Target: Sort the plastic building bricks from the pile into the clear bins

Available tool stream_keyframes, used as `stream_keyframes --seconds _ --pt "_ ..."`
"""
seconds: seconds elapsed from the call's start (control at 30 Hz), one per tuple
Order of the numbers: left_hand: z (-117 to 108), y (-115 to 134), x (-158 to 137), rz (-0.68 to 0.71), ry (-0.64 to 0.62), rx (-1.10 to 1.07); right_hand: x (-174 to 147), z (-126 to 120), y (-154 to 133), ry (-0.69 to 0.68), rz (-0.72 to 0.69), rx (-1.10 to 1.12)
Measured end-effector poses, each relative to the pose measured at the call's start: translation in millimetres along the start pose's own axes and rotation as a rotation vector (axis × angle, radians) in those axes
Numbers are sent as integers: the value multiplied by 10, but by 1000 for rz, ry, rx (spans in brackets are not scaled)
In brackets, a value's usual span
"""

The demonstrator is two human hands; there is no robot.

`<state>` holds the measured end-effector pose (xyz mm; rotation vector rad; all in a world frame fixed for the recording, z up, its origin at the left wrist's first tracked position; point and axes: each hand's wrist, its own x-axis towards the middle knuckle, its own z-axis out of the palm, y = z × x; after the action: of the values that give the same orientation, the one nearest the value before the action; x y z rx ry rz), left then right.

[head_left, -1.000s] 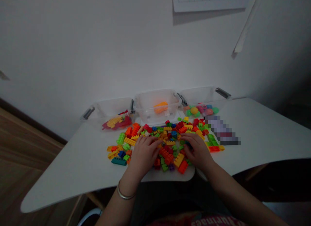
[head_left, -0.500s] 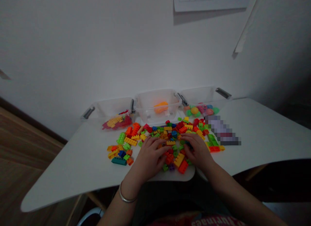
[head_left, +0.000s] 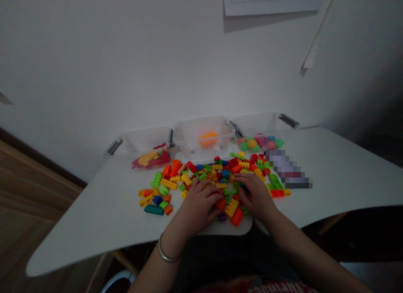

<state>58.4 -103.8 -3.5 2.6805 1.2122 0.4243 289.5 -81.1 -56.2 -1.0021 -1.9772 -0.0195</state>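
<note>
A pile of colourful toy building bricks (head_left: 217,167) spreads over the white table in front of me. My left hand (head_left: 199,205), with a metal bangle on its wrist, rests over the near left part of the pile, fingers apart above red bricks. At the pile's right side lies my right hand (head_left: 257,197), fingers spread and slightly bent. A dark patch, perhaps a dark blue brick, shows between them. Between the hands are a yellow brick (head_left: 232,208), an orange-red brick (head_left: 237,217) and a purple brick (head_left: 222,217). What lies under my palms is hidden.
Along the wall stand a clear bin (head_left: 147,137) by red and yellow pieces, a middle bin (head_left: 185,148) with an orange object, and a right bin (head_left: 261,121) with coloured balls. A small brick group (head_left: 154,209) lies left; a pixelated item (head_left: 288,171) lies right.
My left hand has shifted slightly right over the bricks, uncovering yellow ones at its left. My right hand has stayed nearly still.
</note>
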Motion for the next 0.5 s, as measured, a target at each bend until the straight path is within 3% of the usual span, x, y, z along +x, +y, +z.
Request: stream_keyframes --seconds 0.33,0.5 --pt "24 -147 67 -4 67 -119 3 0 -16 7 28 14" --pt "12 -211 89 -72 171 -353 9 -7 -10 2 9 11"
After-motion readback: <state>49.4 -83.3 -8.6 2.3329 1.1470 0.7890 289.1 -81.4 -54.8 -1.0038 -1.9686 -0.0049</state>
